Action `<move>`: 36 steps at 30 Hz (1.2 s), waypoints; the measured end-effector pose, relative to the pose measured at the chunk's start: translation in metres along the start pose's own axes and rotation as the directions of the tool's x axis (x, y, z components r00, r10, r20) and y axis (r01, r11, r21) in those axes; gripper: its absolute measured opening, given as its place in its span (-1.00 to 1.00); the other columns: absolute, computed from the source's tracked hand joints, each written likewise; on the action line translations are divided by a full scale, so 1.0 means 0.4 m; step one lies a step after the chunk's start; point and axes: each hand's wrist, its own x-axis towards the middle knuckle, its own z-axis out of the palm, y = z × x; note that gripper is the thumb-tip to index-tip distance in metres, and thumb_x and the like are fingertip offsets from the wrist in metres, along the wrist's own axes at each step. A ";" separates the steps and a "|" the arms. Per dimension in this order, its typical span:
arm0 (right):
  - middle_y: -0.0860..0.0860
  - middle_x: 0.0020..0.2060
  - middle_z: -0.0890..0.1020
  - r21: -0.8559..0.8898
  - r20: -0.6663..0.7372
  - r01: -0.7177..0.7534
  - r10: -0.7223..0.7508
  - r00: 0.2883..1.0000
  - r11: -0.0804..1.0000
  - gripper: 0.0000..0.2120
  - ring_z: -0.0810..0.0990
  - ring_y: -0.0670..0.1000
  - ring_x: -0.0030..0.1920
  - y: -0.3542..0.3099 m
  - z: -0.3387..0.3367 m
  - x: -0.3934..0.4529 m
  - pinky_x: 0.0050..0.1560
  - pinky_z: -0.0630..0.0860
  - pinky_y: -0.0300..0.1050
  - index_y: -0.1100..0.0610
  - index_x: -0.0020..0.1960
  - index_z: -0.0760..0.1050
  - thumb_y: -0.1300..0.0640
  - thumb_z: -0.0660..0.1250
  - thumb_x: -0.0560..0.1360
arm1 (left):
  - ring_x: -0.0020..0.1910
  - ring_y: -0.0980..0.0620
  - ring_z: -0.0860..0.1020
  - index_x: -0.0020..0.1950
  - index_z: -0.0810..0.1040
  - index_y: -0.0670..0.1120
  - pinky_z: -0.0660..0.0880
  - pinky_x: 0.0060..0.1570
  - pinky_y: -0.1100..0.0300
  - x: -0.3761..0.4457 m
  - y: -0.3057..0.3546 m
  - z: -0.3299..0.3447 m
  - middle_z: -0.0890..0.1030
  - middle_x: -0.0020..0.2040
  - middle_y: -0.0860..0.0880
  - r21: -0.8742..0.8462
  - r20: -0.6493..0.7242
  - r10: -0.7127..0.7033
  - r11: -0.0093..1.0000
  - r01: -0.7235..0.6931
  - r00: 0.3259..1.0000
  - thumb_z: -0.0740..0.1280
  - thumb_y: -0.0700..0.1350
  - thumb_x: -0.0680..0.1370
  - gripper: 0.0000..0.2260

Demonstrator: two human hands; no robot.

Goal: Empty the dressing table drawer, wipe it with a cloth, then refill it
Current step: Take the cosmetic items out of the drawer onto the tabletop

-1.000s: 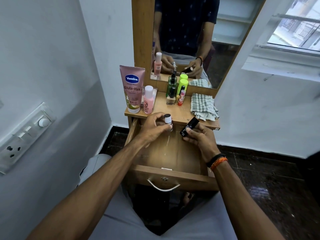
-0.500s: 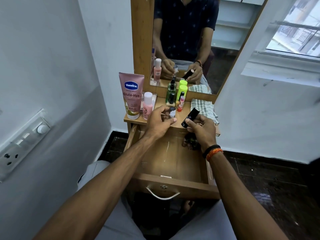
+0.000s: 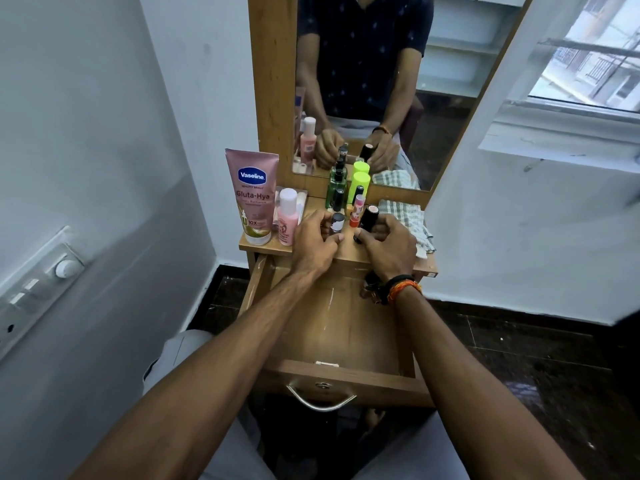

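Wooden drawer (image 3: 332, 327) stands pulled out, nearly bare, a few small items at its back right. Left hand (image 3: 313, 245) fingers pinch a small bottle (image 3: 337, 223), right hand (image 3: 389, 245) fingers clamp a black tube (image 3: 367, 220), setting both on the table (image 3: 346, 252), apparently to clear the drawer. Vaseline tube (image 3: 252, 195), bottles and checked cloth (image 3: 403, 216) crowd the landing space.

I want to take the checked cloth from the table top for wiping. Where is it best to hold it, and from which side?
Probably pinch the checked cloth at its front right edge, which hangs over the table top there, coming from the right. It lies crumpled and limp, and the right hand and the bottles crowd its left side.
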 end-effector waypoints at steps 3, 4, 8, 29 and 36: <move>-0.04 -0.08 0.71 -0.021 0.017 0.032 -0.032 0.999 0.999 -0.67 0.64 -0.11 -0.10 -0.001 0.015 -0.001 -0.02 0.64 -0.15 0.10 0.12 0.61 0.07 0.56 0.41 | -0.03 0.09 0.57 0.13 0.61 -0.12 0.55 -0.05 0.29 0.004 -0.001 0.008 0.62 0.01 0.00 0.009 -0.029 0.015 1.000 -0.015 0.999 0.54 -0.22 0.44 -0.71; -0.04 -0.08 0.71 -0.024 0.019 0.039 -0.039 0.999 0.999 -0.68 0.64 -0.12 -0.11 -0.002 0.018 -0.002 -0.03 0.64 -0.16 0.10 0.11 0.61 0.07 0.56 0.41 | -0.01 0.08 0.57 0.13 0.61 -0.12 0.56 -0.02 0.25 0.004 0.001 0.010 0.61 0.02 0.01 0.010 -0.036 0.022 1.000 -0.022 0.999 0.53 -0.23 0.44 -0.71; -0.06 -0.10 0.70 -0.014 0.024 0.049 -0.049 0.999 0.999 -0.69 0.64 -0.13 -0.12 -0.003 0.024 0.004 -0.02 0.65 -0.12 0.09 0.09 0.61 0.07 0.57 0.40 | 0.00 0.07 0.56 0.09 0.63 -0.08 0.58 0.04 0.17 0.013 0.004 0.019 0.54 0.02 0.05 0.025 -0.060 0.026 0.999 -0.024 0.998 0.51 -0.27 0.44 -0.73; -0.05 -0.12 0.68 -0.025 -0.001 0.059 -0.059 0.998 0.998 -0.68 0.63 -0.10 -0.12 0.020 0.052 0.010 -0.04 0.62 -0.20 0.09 0.07 0.59 0.12 0.59 0.37 | 0.12 0.04 0.55 0.24 0.56 -0.15 0.50 0.06 0.28 0.028 0.000 0.042 0.58 0.18 -0.08 0.096 -0.109 -0.007 0.995 0.018 0.994 0.48 -0.30 0.47 -0.65; -0.07 -0.13 0.66 -0.026 -0.007 0.044 -0.044 0.999 0.999 -0.67 0.62 -0.11 -0.13 0.016 0.054 0.013 -0.07 0.56 -0.29 0.09 0.08 0.59 0.12 0.59 0.37 | 0.04 0.04 0.58 0.21 0.54 -0.13 0.61 0.01 0.16 0.030 -0.007 0.049 0.60 0.09 -0.03 0.075 -0.104 -0.026 0.997 0.034 0.994 0.50 -0.29 0.46 -0.65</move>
